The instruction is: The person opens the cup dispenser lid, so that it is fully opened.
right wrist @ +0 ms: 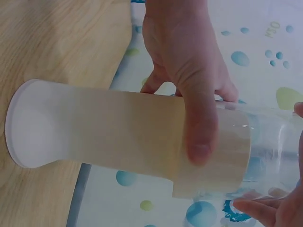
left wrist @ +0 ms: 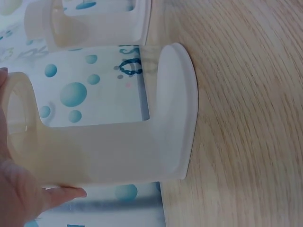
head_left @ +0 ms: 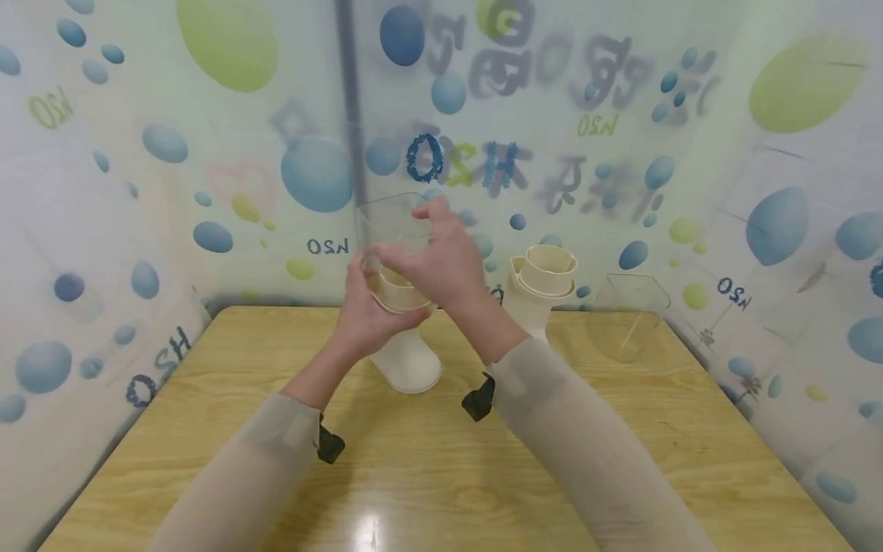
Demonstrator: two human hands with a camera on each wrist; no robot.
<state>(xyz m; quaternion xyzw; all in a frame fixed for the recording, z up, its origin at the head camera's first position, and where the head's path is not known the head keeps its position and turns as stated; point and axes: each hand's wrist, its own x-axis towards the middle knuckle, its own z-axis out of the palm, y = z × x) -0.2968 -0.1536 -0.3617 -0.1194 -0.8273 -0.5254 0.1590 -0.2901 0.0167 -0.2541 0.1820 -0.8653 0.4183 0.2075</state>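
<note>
Pale grey-beige sleeves (head_left: pixel 586 437) reach up from the lower edge of the head view, each with a small black wrist-worn device (head_left: pixel 478 398) showing at the cuff. Beyond them, the left hand (head_left: pixel 372 314) wraps round the collar of a cream-white plastic stand with a short column and a broad rounded foot (head_left: pixel 407 366); the right wrist view shows its thumb laid across that collar. Above it, the right hand (head_left: pixel 450 257) holds a clear, see-through container with thin walls (head_left: pixel 389 218), thumb and fingers spread apart about its side. The container's lower end meets the top of the collar; how far down it sits cannot be told, since the hands cover much of the joint. The held stand is upright, its foot resting on a yellowish wood-grain table (head_left: pixel 407 491), towards the back edge. Just to the right, partly behind the right forearm, stands a second cream-white plastic stand with a round collar on top (head_left: pixel 548 277). Farther right, near the table's back corner, is another clear, see-through container (head_left: pixel 624 326), apart from both hands. Behind everything hangs a whitish sheet printed with blue and green drops and mirrored H2O lettering (head_left: pixel 241 161).
</note>
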